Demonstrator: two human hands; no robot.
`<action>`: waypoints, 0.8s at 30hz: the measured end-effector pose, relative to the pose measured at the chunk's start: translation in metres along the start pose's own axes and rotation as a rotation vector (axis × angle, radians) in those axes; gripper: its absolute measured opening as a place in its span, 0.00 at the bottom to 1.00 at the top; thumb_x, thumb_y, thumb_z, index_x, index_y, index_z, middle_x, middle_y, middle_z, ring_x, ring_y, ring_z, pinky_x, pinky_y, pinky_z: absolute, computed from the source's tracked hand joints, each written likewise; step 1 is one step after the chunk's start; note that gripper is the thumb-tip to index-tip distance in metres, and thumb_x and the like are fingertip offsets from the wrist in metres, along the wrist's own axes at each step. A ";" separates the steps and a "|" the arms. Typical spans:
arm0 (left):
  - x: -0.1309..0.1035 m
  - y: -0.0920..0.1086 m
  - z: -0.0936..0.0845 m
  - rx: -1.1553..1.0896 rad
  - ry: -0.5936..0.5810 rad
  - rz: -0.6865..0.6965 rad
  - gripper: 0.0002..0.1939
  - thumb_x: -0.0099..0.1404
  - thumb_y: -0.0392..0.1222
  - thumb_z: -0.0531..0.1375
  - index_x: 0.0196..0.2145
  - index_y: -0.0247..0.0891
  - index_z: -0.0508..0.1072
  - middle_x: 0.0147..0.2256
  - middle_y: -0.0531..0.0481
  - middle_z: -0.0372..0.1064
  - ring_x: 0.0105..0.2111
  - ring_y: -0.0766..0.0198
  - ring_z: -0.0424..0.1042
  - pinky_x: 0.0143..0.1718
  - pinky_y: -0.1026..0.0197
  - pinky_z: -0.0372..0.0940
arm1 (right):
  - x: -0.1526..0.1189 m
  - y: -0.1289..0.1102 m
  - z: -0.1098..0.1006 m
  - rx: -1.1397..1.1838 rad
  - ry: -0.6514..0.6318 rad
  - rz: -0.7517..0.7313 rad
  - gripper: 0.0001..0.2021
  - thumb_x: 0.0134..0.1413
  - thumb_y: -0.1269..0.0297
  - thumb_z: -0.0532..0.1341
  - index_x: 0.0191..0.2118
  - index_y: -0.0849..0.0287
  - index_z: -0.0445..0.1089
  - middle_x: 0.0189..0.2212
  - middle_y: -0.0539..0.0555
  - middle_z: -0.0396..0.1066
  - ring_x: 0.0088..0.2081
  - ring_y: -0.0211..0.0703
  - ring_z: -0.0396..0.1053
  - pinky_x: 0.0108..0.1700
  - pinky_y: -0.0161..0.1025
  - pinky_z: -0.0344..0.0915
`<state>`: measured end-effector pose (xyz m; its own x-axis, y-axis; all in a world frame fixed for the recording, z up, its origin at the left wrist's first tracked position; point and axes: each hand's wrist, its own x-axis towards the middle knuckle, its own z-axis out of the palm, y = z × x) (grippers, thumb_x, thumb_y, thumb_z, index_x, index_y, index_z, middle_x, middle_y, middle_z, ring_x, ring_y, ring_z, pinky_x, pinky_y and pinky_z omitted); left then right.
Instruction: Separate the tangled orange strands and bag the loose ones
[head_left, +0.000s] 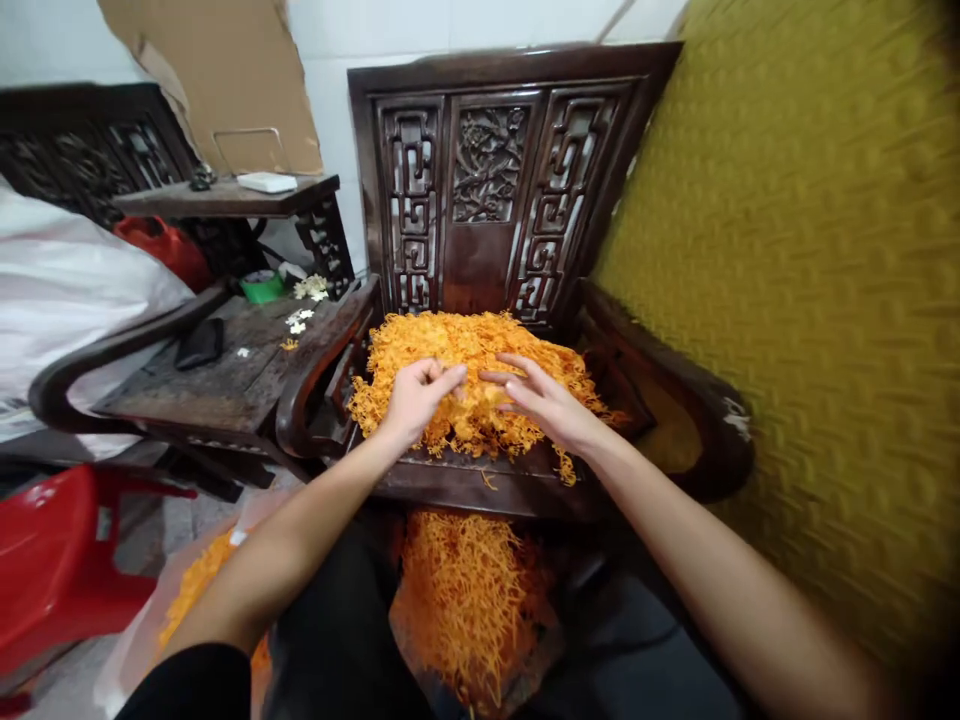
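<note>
Forearms: reaching in from both lower corners.
Left hand (426, 396): thumb and fingers bent close together over the orange pile (480, 345); any grip cannot be told.
Right hand (546, 402): apart from the left, fingers spread above the pile.
Chair (480, 485): bears the pile between its armrests.
Yellow wall (787, 250): beside the right armrest.
Stringy mass (465, 590): below the seat, partly hidden.

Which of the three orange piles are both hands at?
The upper pile, on the wooden chair; the lower pile shows beneath it, the left pile at lower left.
</note>
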<state>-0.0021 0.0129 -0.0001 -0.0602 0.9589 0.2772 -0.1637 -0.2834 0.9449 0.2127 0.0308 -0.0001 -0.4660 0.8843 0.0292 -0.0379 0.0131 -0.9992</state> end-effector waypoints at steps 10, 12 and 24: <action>-0.028 0.007 0.019 0.197 -0.264 -0.258 0.24 0.62 0.55 0.68 0.44 0.42 0.61 0.34 0.54 0.76 0.16 0.75 0.64 0.14 0.70 0.55 | 0.002 0.004 0.023 0.102 0.154 -0.210 0.24 0.50 0.59 0.72 0.53 0.54 0.74 0.39 0.52 0.72 0.40 0.40 0.72 0.51 0.46 0.73; -0.027 0.003 0.018 0.189 -0.215 -0.227 0.23 0.63 0.57 0.66 0.43 0.40 0.64 0.32 0.53 0.75 0.17 0.73 0.66 0.14 0.69 0.58 | 0.000 0.003 0.023 0.068 0.112 -0.236 0.23 0.50 0.60 0.72 0.53 0.55 0.73 0.39 0.52 0.71 0.39 0.40 0.71 0.48 0.45 0.74; -0.025 0.003 0.002 0.903 -0.043 0.343 0.08 0.67 0.41 0.62 0.37 0.37 0.81 0.31 0.49 0.78 0.29 0.64 0.72 0.37 0.60 0.65 | 0.003 0.005 0.047 -0.375 0.317 -0.420 0.16 0.57 0.56 0.69 0.48 0.56 0.76 0.47 0.58 0.76 0.47 0.49 0.73 0.45 0.47 0.73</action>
<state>0.0008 -0.0120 -0.0035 0.0755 0.8303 0.5522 0.6758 -0.4498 0.5839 0.1699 0.0112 -0.0035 -0.1931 0.8625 0.4678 0.1778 0.4997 -0.8478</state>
